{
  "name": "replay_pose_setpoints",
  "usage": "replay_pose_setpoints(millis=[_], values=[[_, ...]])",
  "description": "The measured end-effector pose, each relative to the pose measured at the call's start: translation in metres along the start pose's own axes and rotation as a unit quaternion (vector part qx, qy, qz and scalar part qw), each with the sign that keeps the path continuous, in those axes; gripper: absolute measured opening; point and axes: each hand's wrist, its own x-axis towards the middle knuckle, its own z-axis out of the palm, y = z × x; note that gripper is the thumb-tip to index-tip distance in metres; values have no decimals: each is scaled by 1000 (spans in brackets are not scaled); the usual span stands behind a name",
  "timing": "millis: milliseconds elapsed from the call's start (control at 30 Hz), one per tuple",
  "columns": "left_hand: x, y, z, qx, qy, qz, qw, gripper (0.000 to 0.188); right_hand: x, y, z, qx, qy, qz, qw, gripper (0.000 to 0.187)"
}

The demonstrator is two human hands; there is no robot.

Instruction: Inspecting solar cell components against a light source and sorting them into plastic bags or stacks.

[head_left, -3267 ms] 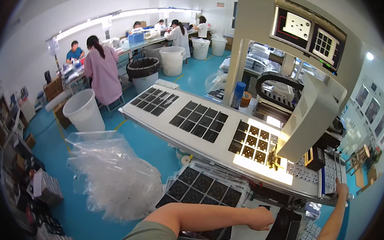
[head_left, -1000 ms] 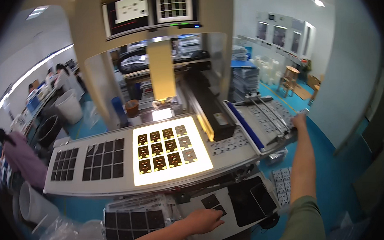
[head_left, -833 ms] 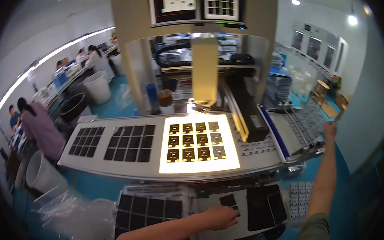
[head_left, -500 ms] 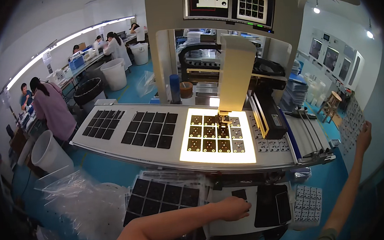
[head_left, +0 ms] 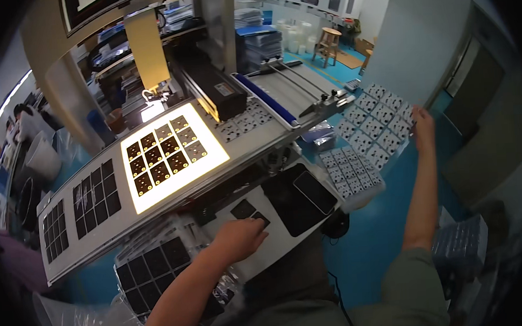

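Note:
My right hand (head_left: 422, 123) is raised at the right, its fingers closed on the edge of a thin sheet of white square panels (head_left: 383, 124) dotted with dark spots. Lower down, my left hand (head_left: 240, 239) is over a white work surface (head_left: 216, 214), fingers curled together. At its fingertips shows a small black piece (head_left: 261, 218), apparently pinched there. Beside it lies another small dark square (head_left: 243, 209). A black mat (head_left: 287, 212) with a phone-like dark slab (head_left: 313, 193) on it lies to the right of that hand.
A stack of spotted white panels (head_left: 351, 169) stands beyond the mat. Black panel sheets (head_left: 154, 269) lie in clear plastic at the lower left. The machine's long bed carries a glowing light plate (head_left: 213, 159) with square panels. A wooden stool (head_left: 327, 44) stands farther back.
My view has swung to the right, so the machine now appears farther left. The sheet in my right hand now shows its face more fully. My left hand stays near the small dark squares.

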Motion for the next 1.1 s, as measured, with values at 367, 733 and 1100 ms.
replay_pose_setpoints(millis=[367,733,1100], values=[[3,3,2,86,68,51,993,23,-134,266,7,109,42,263,958,33],[-13,40,-59,44,255,156,953,19,-121,309,20,39,-19,249,968,36],[-76,76,-94,109,132,113,979,31,-56,275,64,-462,36,-3,886,43]])
